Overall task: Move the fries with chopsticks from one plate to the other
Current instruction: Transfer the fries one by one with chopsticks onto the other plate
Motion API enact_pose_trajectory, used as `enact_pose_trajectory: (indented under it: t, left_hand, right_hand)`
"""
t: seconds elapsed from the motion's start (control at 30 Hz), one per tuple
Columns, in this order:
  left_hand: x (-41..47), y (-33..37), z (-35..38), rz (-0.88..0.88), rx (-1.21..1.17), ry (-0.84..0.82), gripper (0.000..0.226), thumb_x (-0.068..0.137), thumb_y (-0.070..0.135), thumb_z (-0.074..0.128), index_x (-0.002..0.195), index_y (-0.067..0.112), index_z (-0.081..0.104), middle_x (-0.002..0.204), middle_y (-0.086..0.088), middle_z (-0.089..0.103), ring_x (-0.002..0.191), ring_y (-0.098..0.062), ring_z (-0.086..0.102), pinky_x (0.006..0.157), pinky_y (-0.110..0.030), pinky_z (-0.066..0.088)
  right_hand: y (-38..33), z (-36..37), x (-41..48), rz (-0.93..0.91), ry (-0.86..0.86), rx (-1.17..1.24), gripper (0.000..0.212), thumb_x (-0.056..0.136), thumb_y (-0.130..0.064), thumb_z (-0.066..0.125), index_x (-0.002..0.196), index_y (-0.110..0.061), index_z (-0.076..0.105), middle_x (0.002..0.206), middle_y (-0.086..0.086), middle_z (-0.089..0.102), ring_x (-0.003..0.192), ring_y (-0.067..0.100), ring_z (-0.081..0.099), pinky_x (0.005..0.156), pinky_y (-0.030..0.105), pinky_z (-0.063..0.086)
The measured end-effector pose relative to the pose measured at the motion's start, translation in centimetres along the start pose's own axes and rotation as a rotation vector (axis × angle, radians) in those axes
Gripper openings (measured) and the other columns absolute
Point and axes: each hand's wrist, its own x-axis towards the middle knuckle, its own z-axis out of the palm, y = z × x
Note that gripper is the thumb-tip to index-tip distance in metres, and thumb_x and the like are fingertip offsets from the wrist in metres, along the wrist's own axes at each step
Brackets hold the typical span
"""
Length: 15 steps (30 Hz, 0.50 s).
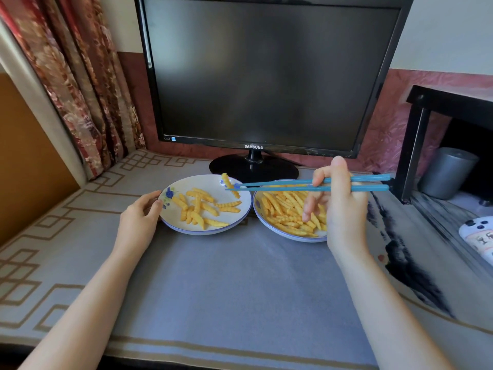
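Crinkle fry (230, 185) in blue chopsticks (306, 184) — above left plate (184, 227)

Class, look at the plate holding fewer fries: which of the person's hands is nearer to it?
Left. The left hand touches the near-left rim of that plate. The right hand is over the fuller plate beside it, reaching across with chopsticks.

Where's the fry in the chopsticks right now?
Head view, centre: the fry is pinched in the blue chopsticks, over the left plate's far right rim.
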Motion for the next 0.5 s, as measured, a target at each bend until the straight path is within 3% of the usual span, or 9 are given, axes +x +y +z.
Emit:
enact_pose_trajectory:
  t: [0.23,0.4,0.5]
  left_hand:
    - [0.1,-0.1,0.0,0.002,0.002,0.003,0.031,0.095,0.02,0.046,0.122,0.017,0.061,0.114,-0.004,0.065,0.095,-0.012,0.053,0.082,-0.024,0.035]
    - [0.0,0.0,0.1,0.009,0.01,0.013,0.031,0.096,0.019,0.047,0.123,0.015,0.061,0.118,-0.005,0.064,0.097,-0.01,0.05,0.084,-0.024,0.035]
    - [0.1,0.0,0.1,0.009,0.01,0.01,0.031,0.096,0.019,0.047,0.123,0.015,0.061,0.118,-0.005,0.064,0.097,-0.01,0.05,0.084,-0.024,0.035]
  right_hand:
    - [1.3,1.7,-0.8,0.072,-0.173,-0.004,0.045,0.103,-0.023,0.037,0.063,-0.006,0.05,0.036,0.009,0.043,0.029,0.02,0.042,0.036,0.02,0.025]
    - [2.0,2.1,-1.2,0.098,-0.303,-0.036,0.045,0.104,-0.024,0.037,0.066,-0.006,0.053,0.038,0.009,0.049,0.032,0.02,0.046,0.037,0.018,0.032]
    - [1.6,1.6,-0.8,0.085,-0.27,-0.028,0.044,0.104,-0.024,0.037,0.067,-0.006,0.054,0.038,0.01,0.048,0.032,0.02,0.046,0.037,0.019,0.03]
